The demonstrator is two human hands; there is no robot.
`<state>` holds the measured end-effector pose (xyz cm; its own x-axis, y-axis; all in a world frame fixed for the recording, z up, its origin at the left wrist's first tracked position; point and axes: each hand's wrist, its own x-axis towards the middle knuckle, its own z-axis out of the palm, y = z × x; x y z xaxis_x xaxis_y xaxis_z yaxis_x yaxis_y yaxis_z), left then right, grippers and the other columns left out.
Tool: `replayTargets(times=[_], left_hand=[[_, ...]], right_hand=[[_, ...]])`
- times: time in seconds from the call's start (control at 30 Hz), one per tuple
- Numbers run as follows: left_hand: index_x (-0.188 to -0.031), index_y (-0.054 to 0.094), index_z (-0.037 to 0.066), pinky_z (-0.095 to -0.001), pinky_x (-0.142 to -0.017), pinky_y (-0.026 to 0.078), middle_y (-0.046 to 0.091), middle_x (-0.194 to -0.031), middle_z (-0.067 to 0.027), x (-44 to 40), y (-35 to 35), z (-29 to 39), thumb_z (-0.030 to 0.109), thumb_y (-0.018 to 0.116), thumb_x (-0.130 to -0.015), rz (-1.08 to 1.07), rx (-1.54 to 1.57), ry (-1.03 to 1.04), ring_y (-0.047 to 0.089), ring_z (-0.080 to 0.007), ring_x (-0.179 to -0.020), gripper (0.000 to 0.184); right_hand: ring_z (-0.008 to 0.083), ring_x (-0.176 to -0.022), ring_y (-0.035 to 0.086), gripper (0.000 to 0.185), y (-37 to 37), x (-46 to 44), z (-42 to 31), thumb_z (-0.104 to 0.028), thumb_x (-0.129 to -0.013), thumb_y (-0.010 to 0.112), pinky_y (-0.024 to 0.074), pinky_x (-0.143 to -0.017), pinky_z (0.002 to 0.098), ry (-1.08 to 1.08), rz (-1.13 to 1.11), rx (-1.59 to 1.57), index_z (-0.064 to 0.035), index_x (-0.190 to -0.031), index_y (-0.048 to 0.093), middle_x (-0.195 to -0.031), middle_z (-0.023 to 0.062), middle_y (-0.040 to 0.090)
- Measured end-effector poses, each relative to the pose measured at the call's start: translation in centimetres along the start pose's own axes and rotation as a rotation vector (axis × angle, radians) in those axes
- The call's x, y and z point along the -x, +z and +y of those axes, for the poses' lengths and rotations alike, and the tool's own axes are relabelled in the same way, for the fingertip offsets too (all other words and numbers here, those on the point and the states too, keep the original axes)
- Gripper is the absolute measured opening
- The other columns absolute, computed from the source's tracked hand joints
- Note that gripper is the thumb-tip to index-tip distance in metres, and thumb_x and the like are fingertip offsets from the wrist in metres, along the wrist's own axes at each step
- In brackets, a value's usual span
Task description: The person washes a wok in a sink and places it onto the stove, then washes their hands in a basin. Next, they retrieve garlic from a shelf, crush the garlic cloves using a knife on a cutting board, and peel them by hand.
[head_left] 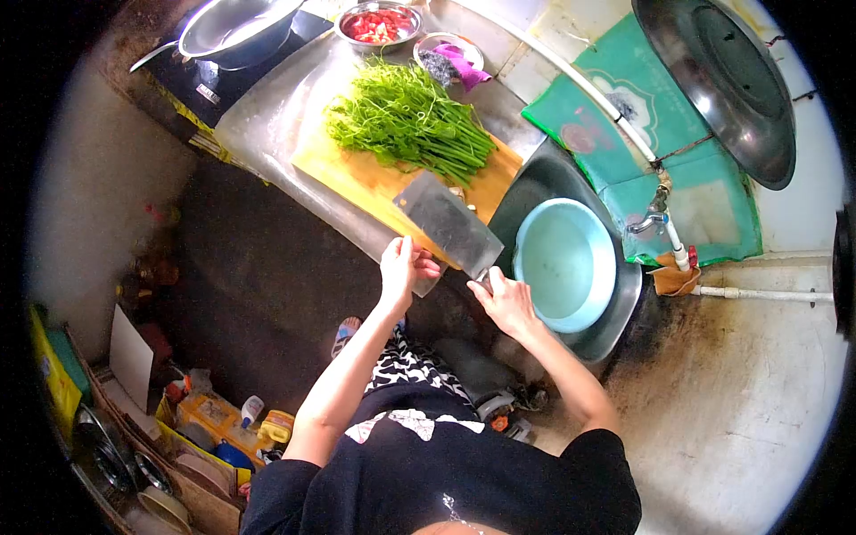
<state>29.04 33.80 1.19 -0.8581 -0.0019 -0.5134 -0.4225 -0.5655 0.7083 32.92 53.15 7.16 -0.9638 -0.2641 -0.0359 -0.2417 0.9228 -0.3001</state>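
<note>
My right hand [508,305] grips the handle of a cleaver [450,221]. Its broad blade lies over the front right part of a wooden cutting board [343,183], pointing up and left. My left hand [404,267] is just off the board's near edge, left of the cleaver, its fingers curled in; what they hold, if anything, does not show. On the board lies a large bunch of green leafy stems [406,120], the cut stalk ends to the right. Small whitish pieces [458,193] sit between the stalks and the blade.
A pale blue basin [565,265] with liquid stands in the dark sink [630,299] at right, near a tap [654,218]. Behind the board are a metal bowl of chopped red pieces [378,27] and a small bowl with purple cloth [461,64]. A wok [239,28] stands back left.
</note>
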Motion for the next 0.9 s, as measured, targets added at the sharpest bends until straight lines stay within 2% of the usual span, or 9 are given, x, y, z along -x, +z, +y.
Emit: replayTargets(times=[0.07,0.1,0.17,0.3,0.5,0.6,0.77,0.8,0.9], left_hand=[[-0.086,0.044,0.000,-0.0302,-0.047,0.052,0.054,-0.074,-0.0135,0.0,0.0,-0.1,0.021,0.040,-0.096,0.034,0.086,-0.015,0.059,-0.0206,-0.051,0.024],[-0.089,0.045,0.002,-0.0321,-0.050,0.053,0.056,-0.077,-0.0147,-0.1,-0.2,-0.5,0.027,0.044,-0.095,0.009,0.051,-0.011,0.061,-0.0221,-0.055,0.026],[-0.088,0.044,0.002,-0.0323,-0.050,0.053,0.056,-0.077,-0.0147,-0.5,-0.3,-0.8,0.026,0.043,-0.096,0.011,0.051,-0.010,0.061,-0.0223,-0.055,0.025],[-0.086,0.044,0.002,-0.0328,-0.050,0.053,0.055,-0.075,-0.0145,-0.5,-0.1,-0.9,0.022,0.041,-0.096,0.008,0.048,0.012,0.060,-0.0231,-0.055,0.023],[-0.086,0.044,0.001,-0.0320,-0.048,0.052,0.055,-0.077,-0.0154,-0.5,0.2,-0.6,0.019,0.039,-0.095,0.044,-0.019,-0.004,0.060,-0.0231,-0.054,0.022],[-0.086,0.044,0.001,-0.0323,-0.047,0.052,0.055,-0.075,-0.0151,-0.6,0.0,-1.0,0.020,0.039,-0.096,0.015,0.013,0.026,0.059,-0.0232,-0.053,0.022],[-0.087,0.045,0.001,-0.0331,-0.048,0.052,0.057,-0.072,-0.0139,-0.2,0.2,-0.1,0.021,0.041,-0.096,0.001,-0.032,0.028,0.059,-0.0219,-0.053,0.023],[-0.088,0.046,0.001,-0.0323,-0.049,0.052,0.057,-0.073,-0.0133,-0.1,0.4,-0.3,0.023,0.042,-0.095,0.014,-0.041,0.057,0.059,-0.0211,-0.054,0.023],[-0.088,0.046,0.001,-0.0298,-0.047,0.050,0.057,-0.074,-0.0120,-0.3,-0.5,-0.1,0.023,0.043,-0.095,-0.020,-0.105,-0.033,0.058,-0.0192,-0.052,0.023]], right_hand=[[0.0376,-0.054,0.060,0.039,-1.0,-0.1,-0.4,-0.039,-0.086,0.059,0.0469,-0.047,0.0441,-0.011,0.035,-0.054,-0.0033,-0.080,0.044,-0.057,0.0179,0.058],[0.0373,-0.054,0.060,0.039,-1.4,-0.1,-0.8,-0.039,-0.085,0.059,0.0468,-0.047,0.0441,0.013,0.056,-0.098,-0.0032,-0.080,0.044,-0.057,0.0178,0.058],[0.0364,-0.054,0.060,0.040,-0.4,-0.1,-0.5,-0.039,-0.085,0.060,0.0470,-0.046,0.0439,0.014,0.121,-0.129,-0.0031,-0.079,0.044,-0.058,0.0173,0.058],[0.0353,-0.054,0.061,0.040,4.1,0.2,1.3,-0.039,-0.084,0.060,0.0481,-0.046,0.0435,0.014,0.042,0.056,-0.0019,-0.080,0.045,-0.061,0.0176,0.060],[0.0349,-0.054,0.061,0.042,1.1,0.3,0.1,-0.042,-0.085,0.058,0.0485,-0.047,0.0439,-0.026,0.035,0.003,-0.0027,-0.080,0.045,-0.061,0.0173,0.060],[0.0344,-0.054,0.062,0.042,3.6,-0.1,1.2,-0.042,-0.085,0.058,0.0486,-0.046,0.0432,-0.032,0.037,0.030,-0.0028,-0.081,0.044,-0.061,0.0169,0.060],[0.0337,-0.053,0.061,0.040,1.4,-0.2,0.5,-0.042,-0.086,0.056,0.0484,-0.046,0.0420,-0.067,0.028,0.051,-0.0034,-0.081,0.045,-0.057,0.0165,0.059],[0.0359,-0.053,0.060,0.041,0.8,-0.1,0.5,-0.042,-0.086,0.056,0.0476,-0.047,0.0444,-0.037,-0.013,0.001,-0.0026,-0.080,0.045,-0.056,0.0171,0.058],[0.0397,-0.058,0.059,0.043,-2.4,0.4,-0.6,-0.042,-0.086,0.057,0.0450,-0.052,0.0482,0.049,-0.090,-0.176,-0.0016,-0.078,0.046,-0.058,0.0207,0.058]])
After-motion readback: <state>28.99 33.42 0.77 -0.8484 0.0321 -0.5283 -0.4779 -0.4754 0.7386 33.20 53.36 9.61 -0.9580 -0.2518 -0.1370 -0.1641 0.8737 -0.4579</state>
